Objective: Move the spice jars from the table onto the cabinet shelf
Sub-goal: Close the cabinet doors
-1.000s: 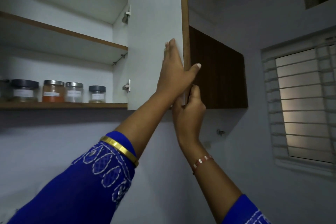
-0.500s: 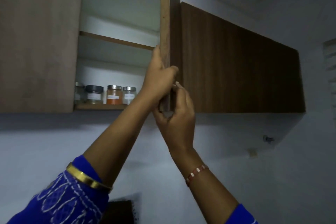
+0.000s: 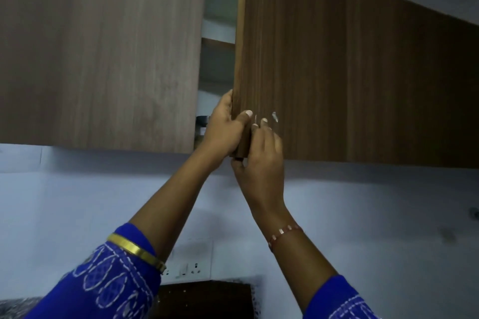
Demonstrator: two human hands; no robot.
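The brown cabinet door stands almost closed, leaving a narrow gap. My left hand grips the door's free edge near its lower corner, thumb on the front face. My right hand holds the same lower corner from below, fingertips on the front. Through the gap a sliver of one dark-lidded spice jar shows on the shelf; the other jars are hidden behind the doors.
The left cabinet door is shut, and another closed door lies to the right. A wall socket panel sits below, above a dark wooden board on a speckled counter.
The door has swung from wide open to nearly closed, hiding the row of jars. Both hands stayed on its edge and moved left with it.
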